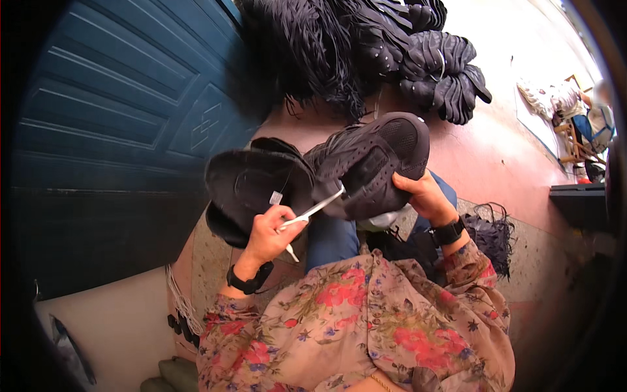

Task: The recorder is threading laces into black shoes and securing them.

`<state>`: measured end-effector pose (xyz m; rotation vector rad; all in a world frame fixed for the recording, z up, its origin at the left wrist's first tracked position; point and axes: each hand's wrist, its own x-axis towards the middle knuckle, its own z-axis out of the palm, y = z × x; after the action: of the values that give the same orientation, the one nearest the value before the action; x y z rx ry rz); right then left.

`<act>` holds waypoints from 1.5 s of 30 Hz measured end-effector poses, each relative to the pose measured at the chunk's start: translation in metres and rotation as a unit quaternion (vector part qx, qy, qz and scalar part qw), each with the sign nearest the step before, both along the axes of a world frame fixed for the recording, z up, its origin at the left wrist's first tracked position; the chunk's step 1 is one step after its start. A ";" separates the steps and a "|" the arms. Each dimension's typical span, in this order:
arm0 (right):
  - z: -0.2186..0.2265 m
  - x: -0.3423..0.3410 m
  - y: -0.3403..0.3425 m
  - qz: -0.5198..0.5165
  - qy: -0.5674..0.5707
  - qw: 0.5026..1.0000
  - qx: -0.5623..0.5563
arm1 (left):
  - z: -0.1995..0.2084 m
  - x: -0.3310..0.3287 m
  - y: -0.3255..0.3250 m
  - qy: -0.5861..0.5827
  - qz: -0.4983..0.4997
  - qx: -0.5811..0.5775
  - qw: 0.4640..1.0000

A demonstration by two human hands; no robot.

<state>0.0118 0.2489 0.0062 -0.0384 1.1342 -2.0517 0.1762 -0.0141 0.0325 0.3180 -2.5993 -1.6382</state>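
Left hand (266,236) holds white tool (321,205), kind unclear; right hand (429,198), black shoe part (386,186).

A dark blue panelled door (98,130) fills the upper left, a raised line emblem (204,126) on one panel. At the top, a thick bunch of black strips (307,52) is beside stacks of black sole-shaped pieces (450,75), which fan out in overlapping rows. Pink floor (509,160) spreads toward the right, with speckled floor (542,261) lower down. A tangled pile of black strips (493,242) lies on that side. Near the right rim is a dark, flat-topped box-like piece (578,191); above it, a wooden frame (570,145) and a white bundle (537,99), otherwise hard to make out. At lower left, a bundle of pale cords (185,300) runs beside a pale surface (121,326), near a grey-green object (171,376).
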 end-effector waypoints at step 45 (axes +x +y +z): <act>-0.128 0.076 0.036 -0.004 0.489 0.617 0.616 | -0.144 -0.084 0.143 -0.142 -0.130 -0.296 0.935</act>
<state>0.0876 0.2853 -0.1217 -0.5015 2.9708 -0.6717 0.0919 0.1293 -0.1115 0.1859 -3.3064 -0.8105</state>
